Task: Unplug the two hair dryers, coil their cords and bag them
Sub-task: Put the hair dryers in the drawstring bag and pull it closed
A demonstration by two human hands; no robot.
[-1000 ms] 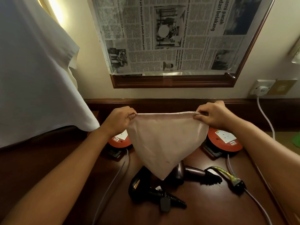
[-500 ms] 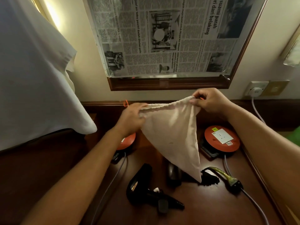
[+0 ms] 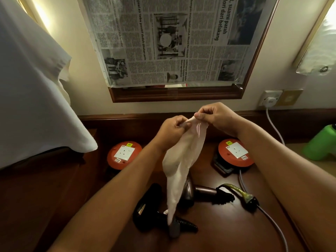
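Hands (image 3: pixel 195 124) pinch limp bag (image 3: pixel 181 157) mouth.

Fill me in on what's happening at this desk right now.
A person stands over a dark wooden desk, pinching the top edge of a pale cloth bag with the left hand and the right hand held close together, so the bag hangs limp and narrow. Below it lie a black hair dryer and a brownish hair dryer, both outside the bag, their cords looking bundled. Two orange socket reels sit toward the back with nothing plugged into their faces.
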